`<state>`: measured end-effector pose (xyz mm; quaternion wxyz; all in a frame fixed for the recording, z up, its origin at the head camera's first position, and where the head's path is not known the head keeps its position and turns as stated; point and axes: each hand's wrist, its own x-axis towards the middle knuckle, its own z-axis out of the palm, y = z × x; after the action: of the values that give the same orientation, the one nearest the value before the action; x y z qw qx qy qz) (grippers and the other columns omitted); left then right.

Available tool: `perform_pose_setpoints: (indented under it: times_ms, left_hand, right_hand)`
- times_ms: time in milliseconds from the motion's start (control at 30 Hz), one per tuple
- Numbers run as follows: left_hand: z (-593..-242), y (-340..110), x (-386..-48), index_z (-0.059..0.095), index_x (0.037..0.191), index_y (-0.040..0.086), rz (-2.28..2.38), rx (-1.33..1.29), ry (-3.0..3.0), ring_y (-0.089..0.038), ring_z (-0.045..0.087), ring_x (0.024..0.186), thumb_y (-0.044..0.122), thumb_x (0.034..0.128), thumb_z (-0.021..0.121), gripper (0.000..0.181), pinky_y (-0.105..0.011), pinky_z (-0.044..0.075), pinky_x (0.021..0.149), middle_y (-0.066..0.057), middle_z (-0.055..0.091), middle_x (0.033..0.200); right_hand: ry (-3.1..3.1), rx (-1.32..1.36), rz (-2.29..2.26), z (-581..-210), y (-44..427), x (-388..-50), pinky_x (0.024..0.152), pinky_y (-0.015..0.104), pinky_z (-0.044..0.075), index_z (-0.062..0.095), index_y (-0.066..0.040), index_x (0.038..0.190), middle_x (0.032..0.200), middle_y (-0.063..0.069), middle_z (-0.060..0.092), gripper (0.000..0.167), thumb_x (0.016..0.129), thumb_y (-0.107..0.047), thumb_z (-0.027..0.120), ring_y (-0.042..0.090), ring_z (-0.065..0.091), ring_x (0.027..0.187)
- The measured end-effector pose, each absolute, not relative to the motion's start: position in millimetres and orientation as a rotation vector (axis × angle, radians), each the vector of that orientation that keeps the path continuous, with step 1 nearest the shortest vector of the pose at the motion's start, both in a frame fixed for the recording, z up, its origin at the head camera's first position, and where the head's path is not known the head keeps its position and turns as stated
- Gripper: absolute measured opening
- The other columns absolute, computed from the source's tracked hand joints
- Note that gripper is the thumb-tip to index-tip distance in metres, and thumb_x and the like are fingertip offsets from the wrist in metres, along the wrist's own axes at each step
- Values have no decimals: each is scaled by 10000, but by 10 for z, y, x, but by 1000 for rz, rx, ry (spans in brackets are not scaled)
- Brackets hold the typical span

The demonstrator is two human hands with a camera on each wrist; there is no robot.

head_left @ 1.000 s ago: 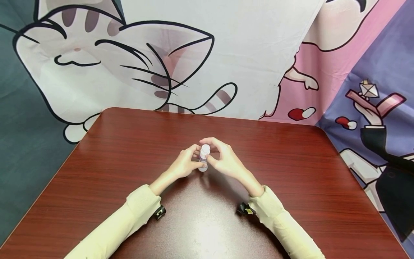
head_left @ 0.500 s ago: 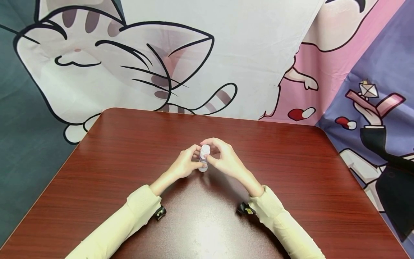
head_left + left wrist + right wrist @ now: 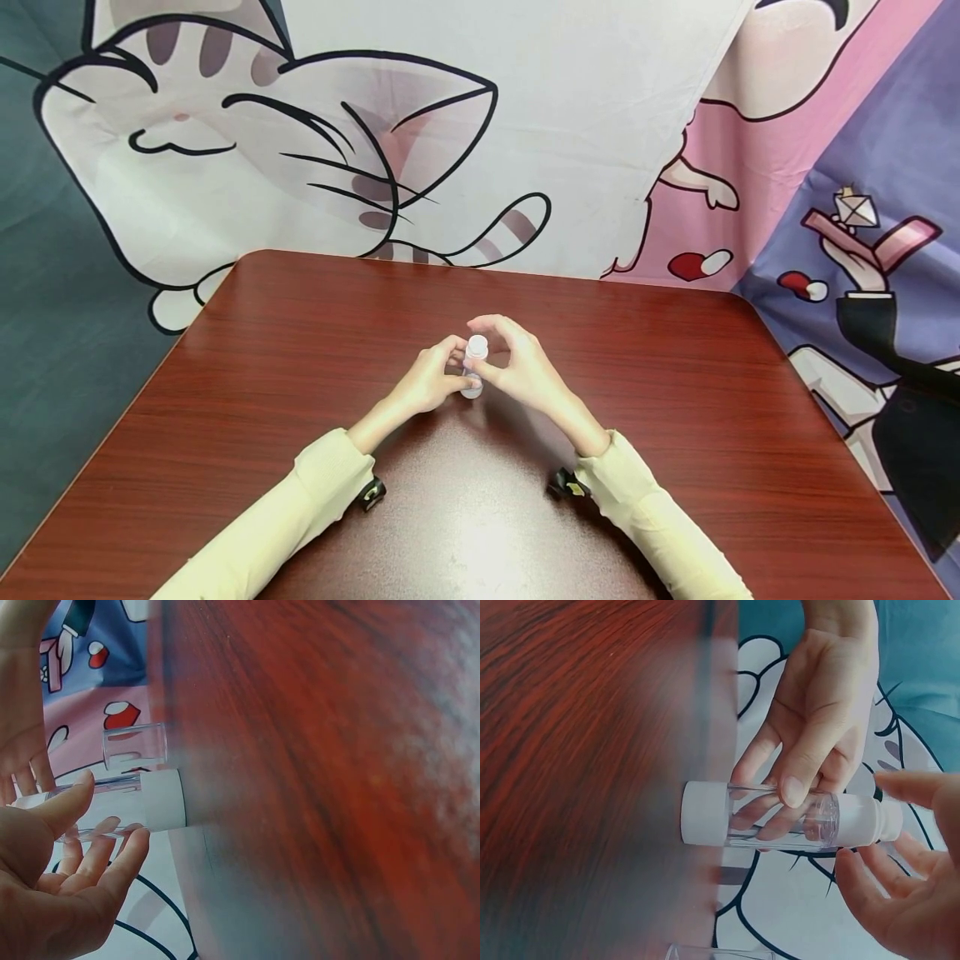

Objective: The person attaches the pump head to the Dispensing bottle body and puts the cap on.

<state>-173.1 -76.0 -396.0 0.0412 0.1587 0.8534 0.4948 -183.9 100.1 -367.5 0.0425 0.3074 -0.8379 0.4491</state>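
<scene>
A small clear bottle [image 3: 473, 379] with a white base and white neck and top stands upright on the table. My left hand [image 3: 426, 379] holds its clear body, thumb in front and fingers behind, as the right wrist view shows. Around the white top [image 3: 889, 821] is my right hand [image 3: 527, 367], its fingers spread loosely. In the right wrist view its upper digit stands apart from the top, while lower fingertips lie beside the collar; contact there is hard to tell. A clear cup-shaped piece [image 3: 135, 746] stands beside the bottle, hidden in the head view.
The reddish-brown wooden table [image 3: 315, 317] reaches away to a rounded far edge. Behind it hangs a cartoon-printed cloth [image 3: 585, 125]. A dark object [image 3: 918, 450] stands beyond the right table edge. Dark wrist devices [image 3: 371, 493] sit under both sleeves.
My right thumb has shifted slightly left across the bottle's collar, and its index finger has lifted a little away from the top. My left hand and the bottle stay nearly still.
</scene>
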Motion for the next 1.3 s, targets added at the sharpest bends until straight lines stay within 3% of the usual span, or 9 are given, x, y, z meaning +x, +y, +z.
perform_pose_setpoints:
  times_ms: [200, 467, 933, 1300]
  left_hand:
    - [-3961, -757, -1736, 550, 1159, -17, 1504, 483, 2623, -297, 654, 1050, 91, 809, 752, 418, -439, 512, 926, -162, 667, 1127]
    - [-3959, -756, -1727, 547, 1169, -23, 1508, 478, 2625, -306, 656, 1047, 73, 811, 746, 421, -450, 512, 925, -175, 670, 1122]
    - [-3965, -755, -1730, 538, 1170, -35, 1511, 495, 2625, -319, 650, 1047, 41, 811, 731, 414, -460, 507, 933, -185, 657, 1123]
    - [-3969, -755, -1744, 545, 1146, -24, 1501, 505, 2631, -313, 659, 1036, 48, 799, 740, 404, -446, 519, 920, -179, 666, 1100]
  right_hand:
    - [-2571, 1003, 1469, -3642, 1008, -1817, 970, 341, 513, 590, -64, 1242, 1236, 126, 634, 414, 840, 29, 617, 242, 648, 1097]
    - [-2579, 1001, 1457, -3639, 998, -1806, 940, 433, 526, 584, 59, 1207, 1171, 220, 655, 367, 842, 96, 591, 341, 667, 1046]
    - [-2576, 1022, 1367, -3649, 1055, -1824, 822, 279, 569, 618, -78, 1183, 1106, 57, 682, 359, 838, 22, 630, 175, 687, 930]
    - [-2588, 975, 1323, -3654, 1052, -1836, 772, 270, 578, 614, -24, 1167, 1075, 59, 663, 351, 826, -36, 695, 180, 673, 913]
